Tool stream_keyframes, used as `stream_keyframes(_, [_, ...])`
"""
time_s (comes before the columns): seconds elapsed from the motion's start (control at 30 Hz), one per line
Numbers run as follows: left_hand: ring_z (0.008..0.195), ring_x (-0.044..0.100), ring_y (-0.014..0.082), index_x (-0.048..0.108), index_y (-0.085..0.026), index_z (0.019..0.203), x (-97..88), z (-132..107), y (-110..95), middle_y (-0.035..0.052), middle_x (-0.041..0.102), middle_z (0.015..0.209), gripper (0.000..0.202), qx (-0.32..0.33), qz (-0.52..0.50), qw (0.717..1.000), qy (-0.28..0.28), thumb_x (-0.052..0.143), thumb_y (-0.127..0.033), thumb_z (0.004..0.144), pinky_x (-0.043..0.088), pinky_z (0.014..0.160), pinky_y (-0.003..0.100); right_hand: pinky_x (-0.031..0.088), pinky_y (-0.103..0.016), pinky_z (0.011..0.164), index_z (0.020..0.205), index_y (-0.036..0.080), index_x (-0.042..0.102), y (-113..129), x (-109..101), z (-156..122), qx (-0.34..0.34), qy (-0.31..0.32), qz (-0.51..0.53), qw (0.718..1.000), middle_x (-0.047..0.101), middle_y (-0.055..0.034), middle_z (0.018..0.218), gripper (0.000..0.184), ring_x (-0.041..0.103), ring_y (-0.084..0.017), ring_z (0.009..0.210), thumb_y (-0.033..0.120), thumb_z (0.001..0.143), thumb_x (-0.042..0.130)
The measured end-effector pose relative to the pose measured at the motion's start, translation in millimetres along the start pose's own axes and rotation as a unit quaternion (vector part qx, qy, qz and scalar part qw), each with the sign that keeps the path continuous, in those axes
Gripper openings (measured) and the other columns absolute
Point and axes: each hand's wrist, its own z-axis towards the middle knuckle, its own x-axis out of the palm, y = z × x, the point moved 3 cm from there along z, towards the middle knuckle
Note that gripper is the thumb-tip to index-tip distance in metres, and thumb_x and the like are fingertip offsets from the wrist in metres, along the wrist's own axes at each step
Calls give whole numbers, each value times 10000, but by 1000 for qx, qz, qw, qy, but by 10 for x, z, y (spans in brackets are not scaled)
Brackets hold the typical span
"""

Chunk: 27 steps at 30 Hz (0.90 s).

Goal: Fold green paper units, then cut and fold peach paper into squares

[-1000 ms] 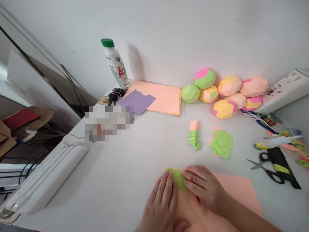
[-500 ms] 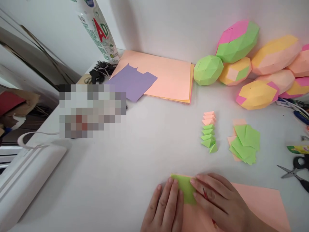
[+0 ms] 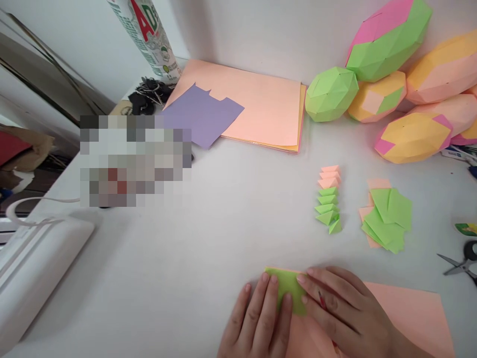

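Observation:
A small square of green paper point(image 3: 292, 288) lies on a peach sheet point(image 3: 410, 308) near the front of the table. My left hand point(image 3: 257, 318) presses flat on the square's left part, its fingers stretched out. On the right edge, the fingertips of my right hand point(image 3: 346, 308) touch the same square. Tucked between the right fingers is a thin, pen-like red thing point(image 3: 321, 300); most of it is hidden by the hand. Beyond the hands stand folded peach and green paper pieces point(image 3: 328, 199) in a row. Loose green paper cutouts point(image 3: 387, 219) with peach ones beneath lie to their right.
Scissors point(image 3: 456, 266) lie at the right edge. Faceted paper shapes point(image 3: 413, 136) are heaped at the back right. A peach paper stack point(image 3: 261, 99) bears a purple sheet point(image 3: 208, 119), with a spray can point(image 3: 152, 40) behind. A white device point(image 3: 48, 278) is at left.
The view has shifted a little, so most things sit farther out toward the edges. My left thumb has slid slightly right over the green square. Both hands stay on the paper.

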Motion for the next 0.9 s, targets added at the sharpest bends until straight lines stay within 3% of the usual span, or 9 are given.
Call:
stream_keyframes(0.27, [1295, 412, 306, 567, -131, 1165, -14, 4, -2, 137, 505, 1349, 291, -1, -1, 1000, 5, 538, -214, 887, 324, 1103, 454, 468, -441, 899, 1027, 115, 667, 8, 1, -4, -9, 2, 7, 1000, 652, -127, 1166, 261, 536, -270, 1150, 114, 909, 434])
stream_keyframes(0.47, [1280, 430, 311, 617, -126, 1093, -14, 22, -10, 157, 616, 1186, 263, -3, -4, 1000, -13, 424, -153, 917, 342, 1077, 455, 465, -461, 886, 1024, 90, 666, 5, -3, 8, -11, -4, 12, 1000, 646, -142, 1172, 257, 536, -289, 1137, 86, 896, 443])
stream_keyframes(0.9, [1215, 476, 293, 628, -141, 1122, -38, 10, -33, 127, 634, 1172, 307, -16, 19, 1000, -9, 415, -203, 909, 317, 1077, 449, 491, -416, 873, 1010, 132, 662, 18, -24, 35, 9, -12, 6, 1000, 667, -93, 1146, 230, 554, -245, 1121, 74, 896, 471])
